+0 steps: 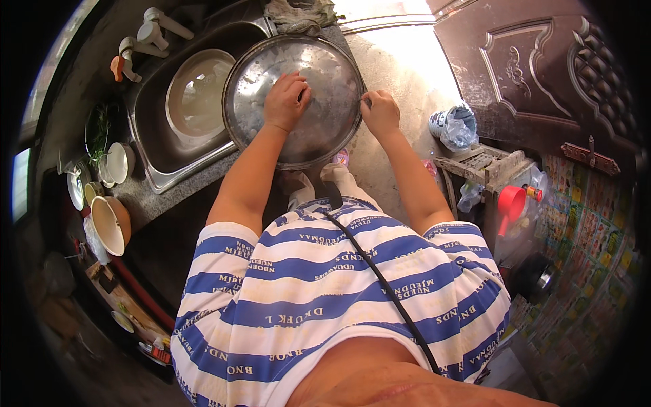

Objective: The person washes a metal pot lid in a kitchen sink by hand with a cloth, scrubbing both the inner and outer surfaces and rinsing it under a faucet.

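Note:
A large round metal lid with a dull, marked surface lies in front of me, over the right side of the steel sink. My right hand pinches its rim at the right side. Near the middle of the lid, my left hand rests with curled fingers; whether it holds something under them cannot be told. Left of the lid, a wide basin with cloudy water stands inside the sink.
Two white taps stick out over the sink. Bowls stand along the counter at left. A wet cloth lies beyond the lid. On the right are a wooden stool, a red ladle and a dark panelled door.

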The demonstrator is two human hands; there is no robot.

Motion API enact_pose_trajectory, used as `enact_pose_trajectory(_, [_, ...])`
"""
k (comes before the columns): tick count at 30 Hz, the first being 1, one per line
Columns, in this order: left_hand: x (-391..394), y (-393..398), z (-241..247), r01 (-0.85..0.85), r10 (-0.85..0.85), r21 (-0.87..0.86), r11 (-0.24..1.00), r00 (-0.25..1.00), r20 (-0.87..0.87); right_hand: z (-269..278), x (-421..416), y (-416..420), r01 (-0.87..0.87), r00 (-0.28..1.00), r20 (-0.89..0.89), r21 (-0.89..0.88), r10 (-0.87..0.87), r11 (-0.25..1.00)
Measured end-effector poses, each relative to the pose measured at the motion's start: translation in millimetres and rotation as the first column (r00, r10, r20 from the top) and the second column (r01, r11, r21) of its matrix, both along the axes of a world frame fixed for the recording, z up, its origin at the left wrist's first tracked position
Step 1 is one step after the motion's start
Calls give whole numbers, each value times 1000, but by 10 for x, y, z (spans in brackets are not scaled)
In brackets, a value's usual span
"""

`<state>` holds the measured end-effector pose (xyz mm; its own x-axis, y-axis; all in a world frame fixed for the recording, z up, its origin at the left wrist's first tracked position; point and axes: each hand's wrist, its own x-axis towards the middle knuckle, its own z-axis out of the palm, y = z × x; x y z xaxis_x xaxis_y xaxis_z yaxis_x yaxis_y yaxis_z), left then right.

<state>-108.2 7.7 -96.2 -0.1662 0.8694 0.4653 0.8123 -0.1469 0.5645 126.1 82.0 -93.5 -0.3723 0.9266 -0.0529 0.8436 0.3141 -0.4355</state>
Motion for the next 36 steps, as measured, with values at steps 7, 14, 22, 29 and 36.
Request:
enact_pose_trajectory(7, [55,35,15,-3,3,15,1000,1000,26,39,69,166,23,998,-62,-26,-25,999])
enact_pose_trajectory(14, [107,34,-82,4,-4,34,999,1000,15,-81,131,-21,29,987,-159,96,-14,995])
enact_pose_trajectory(22, [121,6,-92,4,-4,39,999,1000,-13,-72,-108,183,126,992,35,-76,-124,989])
enact_pose_trajectory(29, [20,97,-43,-4,4,48,999,1000,7,150,-437,534,6,1000,-1,124,-6,992])
enact_pose_trajectory(36, [51,-81,-38,-15,15,25,1000,1000,6,-91,-293,393,-29,999,-27,151,33,988])
